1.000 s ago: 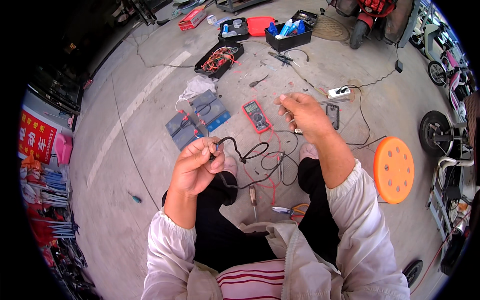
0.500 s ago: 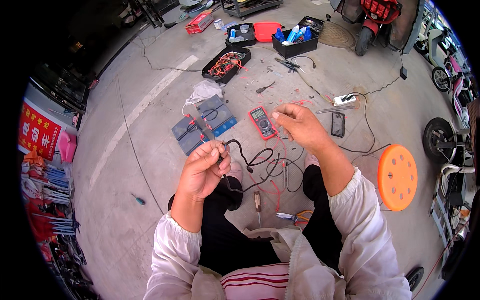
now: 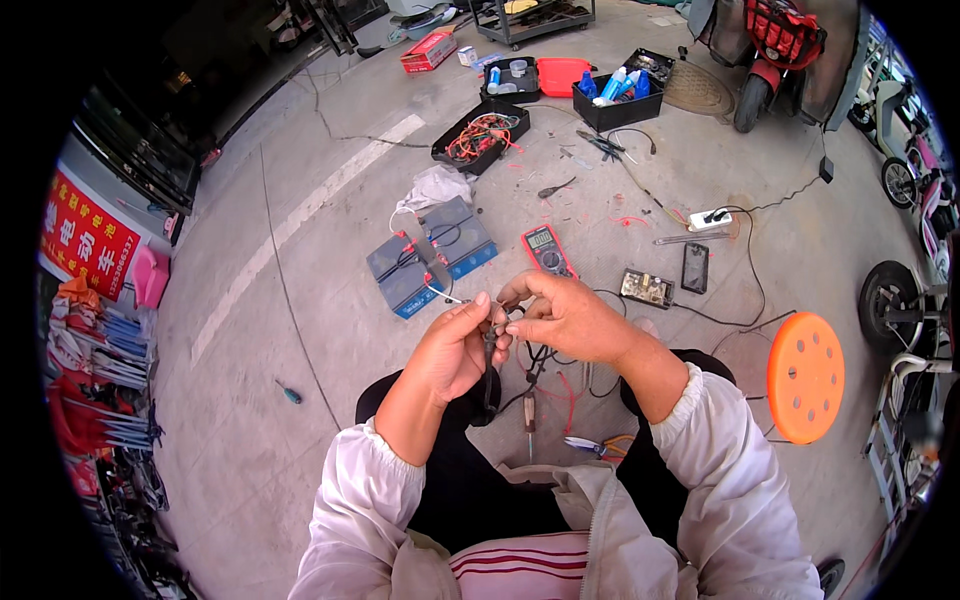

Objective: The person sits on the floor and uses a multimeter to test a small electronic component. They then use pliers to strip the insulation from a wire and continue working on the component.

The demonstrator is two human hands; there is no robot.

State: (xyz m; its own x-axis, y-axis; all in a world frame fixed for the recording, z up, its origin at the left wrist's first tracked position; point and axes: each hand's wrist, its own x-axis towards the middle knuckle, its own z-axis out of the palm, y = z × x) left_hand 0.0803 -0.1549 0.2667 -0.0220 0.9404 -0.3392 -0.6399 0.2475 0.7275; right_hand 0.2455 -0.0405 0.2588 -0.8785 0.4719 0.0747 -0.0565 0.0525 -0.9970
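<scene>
My left hand [image 3: 455, 352] is closed round a black cable [image 3: 490, 385], whose loops hang below between my knees. My right hand [image 3: 575, 318] meets it from the other side, thumb and forefinger pinched at the upper end of the same cable; the fingers partly hide that end. Just beyond my hands lies a red multimeter [image 3: 546, 250] with a lit display. Blue battery blocks [image 3: 462, 246] joined by short leads sit to its left. At the right, an opened black case with a circuit board [image 3: 648, 288] rests on the floor near a black casing half [image 3: 695, 268].
Between my feet lie a screwdriver [image 3: 530, 412] and pliers [image 3: 598, 446]. An orange round stool [image 3: 806, 378] stands right. Further off are a white power strip [image 3: 709, 219], a black tray of wires [image 3: 500, 144], a black box of bottles [image 3: 640, 108] and a red scooter [image 3: 765, 80].
My right hand has come down and left to meet my left hand at the cable. My left hand has lowered slightly. The view has shifted, and the circuit board now shows beyond my right forearm.
</scene>
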